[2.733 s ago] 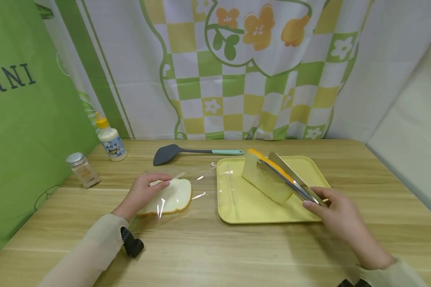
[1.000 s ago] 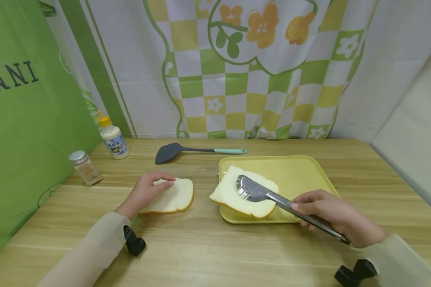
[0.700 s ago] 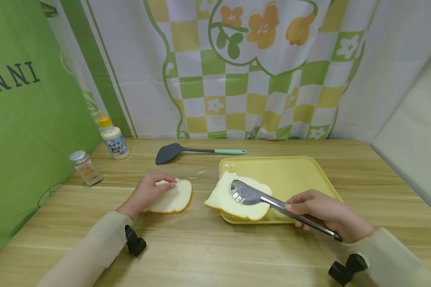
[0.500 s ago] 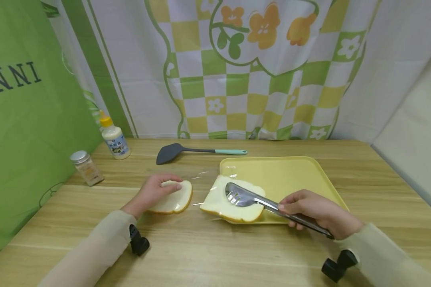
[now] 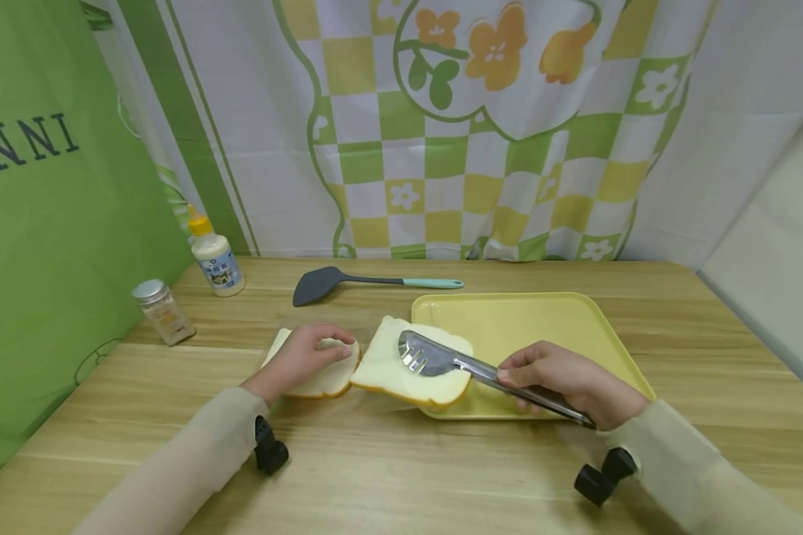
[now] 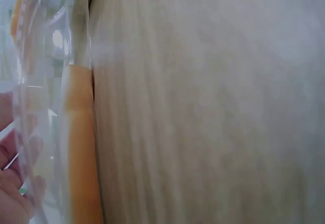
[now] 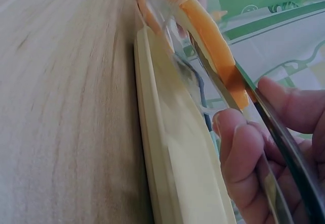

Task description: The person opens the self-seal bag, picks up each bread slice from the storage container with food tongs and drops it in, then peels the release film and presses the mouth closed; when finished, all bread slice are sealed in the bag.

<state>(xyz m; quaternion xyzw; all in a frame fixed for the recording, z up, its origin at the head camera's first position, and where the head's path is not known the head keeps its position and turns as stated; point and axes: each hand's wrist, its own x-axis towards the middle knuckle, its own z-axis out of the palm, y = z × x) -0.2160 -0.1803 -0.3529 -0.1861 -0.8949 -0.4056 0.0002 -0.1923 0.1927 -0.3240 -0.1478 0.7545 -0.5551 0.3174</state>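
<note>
two hands (image 5: 308, 355) (image 5: 565, 379), left pinching clear wrap (image 6: 57, 38), right holding one pair of tongs (image 5: 478, 368), two bread slices (image 5: 383, 355) (image 5: 331, 377)

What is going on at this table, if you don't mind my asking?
A person is handling bread with tongs. The right hand grips metal tongs that hold one bread slice raised by the left edge of the yellow tray. The left hand pinches clear plastic over a second slice, and the two slices are close together.
</note>
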